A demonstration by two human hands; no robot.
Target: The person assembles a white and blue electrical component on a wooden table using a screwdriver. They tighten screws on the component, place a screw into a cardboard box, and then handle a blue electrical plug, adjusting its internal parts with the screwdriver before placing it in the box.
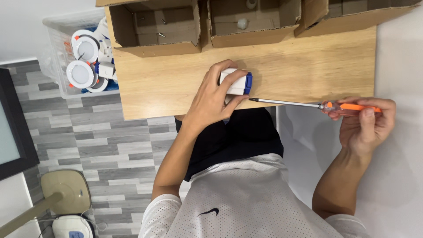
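Being pinned near the wooden table's (308, 66) six o'clock edge, a small white box with a blue end cap (237, 82) is being gripped by the left hand (211, 99). At three o'clock, an orange-handled screwdriver (317, 105) is being clasped by the right hand (368, 123), its tip being aimed at the cap, seemingly a fastening step; fine alignment is being called for. Open cardboard boxes (154, 26) are lining twelve o'clock, bare tabletop being left between.

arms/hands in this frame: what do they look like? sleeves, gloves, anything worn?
Both the left hand and right hand are bare: no gloves; no rings, watch or bands visible. Forearms are uncovered. Short white sleeves of a dotted-mesh shirt end at the upper arms.
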